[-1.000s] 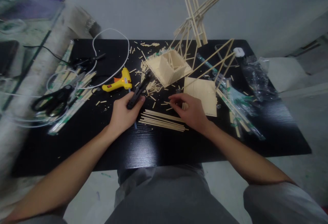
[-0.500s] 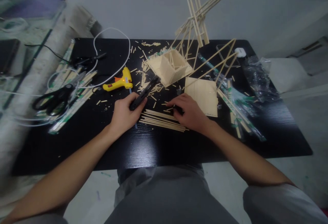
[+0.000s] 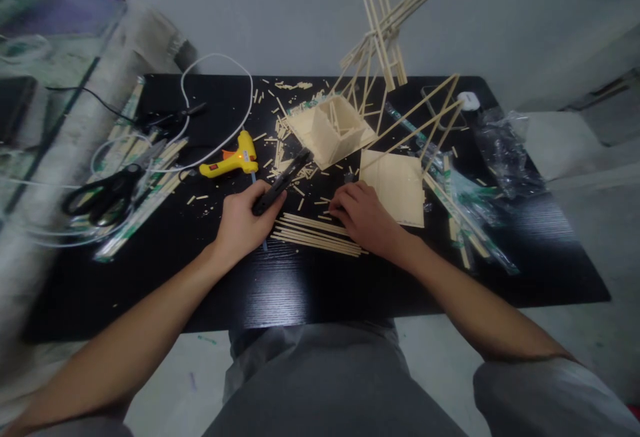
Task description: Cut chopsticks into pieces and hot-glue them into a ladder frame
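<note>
My left hand (image 3: pixel 245 222) is closed round the handles of black cutters (image 3: pixel 281 181), whose jaws point up and right toward a small wooden box (image 3: pixel 334 129). My right hand (image 3: pixel 364 215) lies just right of it with fingers curled down over short wooden pieces; what they pinch is hidden. A row of long thin sticks (image 3: pixel 316 233) lies on the black table (image 3: pixel 280 283) between and below both hands. A flat square panel of sticks (image 3: pixel 395 181) sits right of my right hand.
A yellow glue gun (image 3: pixel 231 159) with a white cord lies left of the cutters. Black scissors (image 3: pixel 103 193) and wrapped chopsticks sit at far left. A tall stick framework (image 3: pixel 387 30) rises behind the box. Plastic wrappers (image 3: pixel 503 150) lie at right. Stick offcuts are scattered about.
My right hand has drawn its fingers in from a spread reach to a curled grip over the small pieces. The cutters in my left hand shifted slightly right.
</note>
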Demonstrator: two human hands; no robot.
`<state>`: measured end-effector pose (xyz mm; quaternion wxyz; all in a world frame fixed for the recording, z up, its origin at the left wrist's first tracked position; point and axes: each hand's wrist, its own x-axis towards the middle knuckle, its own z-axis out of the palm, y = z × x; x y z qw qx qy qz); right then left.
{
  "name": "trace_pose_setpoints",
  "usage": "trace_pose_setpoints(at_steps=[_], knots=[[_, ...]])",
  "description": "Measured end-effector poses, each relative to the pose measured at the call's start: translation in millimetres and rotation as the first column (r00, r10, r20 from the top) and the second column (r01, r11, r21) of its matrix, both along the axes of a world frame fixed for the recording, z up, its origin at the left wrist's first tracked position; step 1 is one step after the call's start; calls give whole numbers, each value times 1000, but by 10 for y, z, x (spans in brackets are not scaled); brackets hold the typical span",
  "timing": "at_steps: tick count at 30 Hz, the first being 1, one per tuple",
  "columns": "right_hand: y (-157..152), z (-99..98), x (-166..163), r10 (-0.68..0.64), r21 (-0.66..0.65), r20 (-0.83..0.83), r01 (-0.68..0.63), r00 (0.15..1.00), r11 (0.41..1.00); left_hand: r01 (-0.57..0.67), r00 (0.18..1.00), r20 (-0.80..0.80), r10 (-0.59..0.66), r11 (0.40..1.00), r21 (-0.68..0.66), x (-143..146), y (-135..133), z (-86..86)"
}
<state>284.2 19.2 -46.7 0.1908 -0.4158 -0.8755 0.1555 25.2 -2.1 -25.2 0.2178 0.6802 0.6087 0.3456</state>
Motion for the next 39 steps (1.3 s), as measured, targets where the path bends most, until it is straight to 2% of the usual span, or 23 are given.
trace_pose_setpoints(at_steps=[5, 9, 13, 15, 20, 25, 30, 35, 39], knots=[[-23, 45, -31, -52, -38, -272, 44, 961, 998, 18, 1000, 8, -19, 1000, 16, -19, -10, -21], [-116, 115, -104, -134, -189, -445, 53, 886, 980, 103, 990, 107, -96, 993, -64, -6, -51, -33], [-207, 128, -185, -195, -344, -554, -10, 809, 939, 232, 942, 281, -183, 961, -152, 74, -120, -18], [-233, 122, -210, -217, -397, -597, -50, 772, 916, 265, 926, 318, -202, 949, -168, 114, -150, -16], [-252, 130, -239, -294, -501, -648, -103, 702, 859, 283, 921, 332, -207, 938, -202, 157, -171, -23], [-236, 154, -244, -383, -599, -697, -199, 606, 775, 297, 890, 419, -178, 925, -238, 178, -153, 16], [-222, 172, -246, -411, -631, -685, -208, 602, 747, 292, 890, 428, -159, 918, -268, 206, -155, 42], [-205, 157, -246, -429, -677, -667, -256, 608, 690, 322, 885, 429, -181, 903, -283, 223, -183, 15], [-199, 167, -237, -481, -694, -690, -304, 541, 653, 310, 906, 368, -209, 919, -243, 181, -184, 6]])
